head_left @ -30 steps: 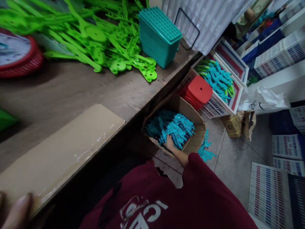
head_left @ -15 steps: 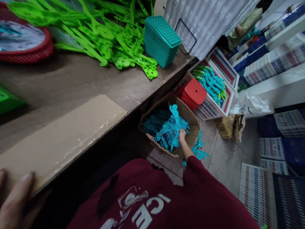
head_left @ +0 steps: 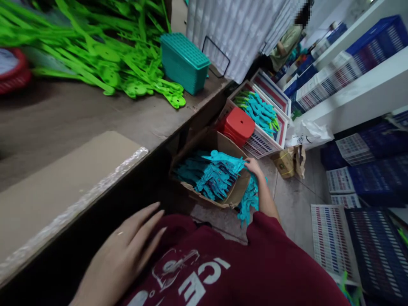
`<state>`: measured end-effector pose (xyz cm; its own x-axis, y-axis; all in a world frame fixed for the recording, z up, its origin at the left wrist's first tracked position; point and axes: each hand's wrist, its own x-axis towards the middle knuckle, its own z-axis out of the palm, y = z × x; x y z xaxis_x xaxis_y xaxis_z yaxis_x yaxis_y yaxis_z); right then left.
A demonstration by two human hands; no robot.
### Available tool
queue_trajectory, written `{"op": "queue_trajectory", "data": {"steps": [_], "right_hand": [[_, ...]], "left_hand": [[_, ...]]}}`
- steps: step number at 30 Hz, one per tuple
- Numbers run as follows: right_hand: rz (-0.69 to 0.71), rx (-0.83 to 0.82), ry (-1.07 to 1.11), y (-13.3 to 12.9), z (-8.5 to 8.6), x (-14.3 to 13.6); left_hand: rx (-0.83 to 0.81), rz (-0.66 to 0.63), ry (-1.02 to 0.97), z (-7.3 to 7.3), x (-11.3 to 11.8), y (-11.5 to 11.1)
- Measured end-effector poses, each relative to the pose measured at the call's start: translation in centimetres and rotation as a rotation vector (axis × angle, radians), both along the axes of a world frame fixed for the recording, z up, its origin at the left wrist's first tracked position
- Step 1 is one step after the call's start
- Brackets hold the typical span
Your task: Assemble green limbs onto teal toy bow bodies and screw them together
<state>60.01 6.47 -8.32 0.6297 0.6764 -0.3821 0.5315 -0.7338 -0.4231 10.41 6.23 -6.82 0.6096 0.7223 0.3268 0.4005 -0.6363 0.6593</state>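
My right hand (head_left: 253, 165) is closed on the end of a blue plastic piece (head_left: 223, 158), which lies across the pile at the top of a cardboard box (head_left: 242, 187). The box stands on the floor beside the table and holds many similar blue pieces (head_left: 213, 180). More blue pieces (head_left: 248, 202) lie outside it, below my right forearm. My left hand (head_left: 127, 242) hangs in front of my shirt near the table edge, fingers stretched out, holding nothing.
On the table (head_left: 63, 114) are green plastic pieces (head_left: 105, 55), teal baskets (head_left: 185, 63), a red basket (head_left: 15, 76) and cardboard (head_left: 73, 174). A red stool (head_left: 237, 123) and a filled crate (head_left: 261, 142) stand past the box. A person (head_left: 283, 46) is farther back.
My left hand has left the cardboard on the table and moved right, in front of my shirt. The blue piece at my right hand has turned from upright to nearly flat across the pile.
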Motion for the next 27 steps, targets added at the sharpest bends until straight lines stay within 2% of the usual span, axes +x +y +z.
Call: {"op": "queue_trajectory", "data": {"steps": [2, 3, 5, 7, 9, 11, 12, 14, 15, 17, 19, 20, 21, 22, 24, 26, 27], "right_hand": [[0.061, 0.031, 0.088, -1.0, 3.0, 0.0], [0.095, 0.054, 0.129, -1.6, 4.3, -0.3], [0.172, 0.115, 0.203, -2.6, 6.6, -1.7], [0.267, 0.181, 0.269, -3.1, 8.2, -4.1], [0.374, 0.242, 0.322, -3.2, 9.6, -7.1], [0.470, 0.309, 0.349, -2.8, 11.0, -9.9], [0.521, 0.348, 0.329, -2.5, 11.7, -11.1], [0.632, 0.408, 0.209, -1.8, 12.9, -12.9], [0.693, 0.416, 0.121, -1.4, 13.4, -13.7], [0.827, 0.386, -0.041, -0.5, 14.0, -15.1], [0.987, 0.345, -0.087, 0.5, 14.4, -16.7], [1.089, 0.339, -0.060, 1.0, 14.6, -17.6], [1.203, 0.344, 0.000, 1.5, 14.8, -18.6], [1.317, 0.355, 0.085, 2.0, 15.0, -19.6], [1.499, 0.389, 0.279, 2.8, 15.5, -21.5], [1.550, 0.458, 0.431, 3.4, 16.0, -22.8], [1.511, 0.509, 0.472, 3.7, 16.2, -23.3]], "left_hand": [[-0.089, -0.041, -0.027, -0.4, 2.8, 0.6], [-0.183, -0.040, -0.051, -0.6, 4.4, 1.0], [-0.393, 0.005, -0.114, -0.8, 7.7, 1.9], [-0.501, 0.076, -0.166, -0.6, 10.8, 2.7], [-0.525, -0.029, -0.158, 0.1, 13.0, 3.3], [-0.532, -0.173, -0.121, 1.3, 13.4, 3.2], [-0.537, -0.228, -0.100, 2.1, 12.9, 2.9], [-0.501, -0.231, -0.031, 3.9, 10.2, 1.9], [-0.465, -0.181, 0.018, 4.9, 8.4, 1.3], [-0.334, 0.050, 0.189, 7.3, 4.3, 0.6], [-0.388, 0.159, 0.266, 10.1, 0.6, 0.9], [-0.467, 0.166, 0.230, 11.6, -0.9, 1.7], [-0.587, 0.117, 0.172, 13.1, -2.1, 2.7], [-0.696, 0.136, 0.100, 14.4, -3.1, 4.0], [-0.765, 0.226, 0.015, 16.4, -4.6, 6.7], [-0.731, 0.273, 0.053, 17.1, -5.8, 8.8], [-0.749, 0.269, 0.077, 17.1, -6.4, 9.4]]}}
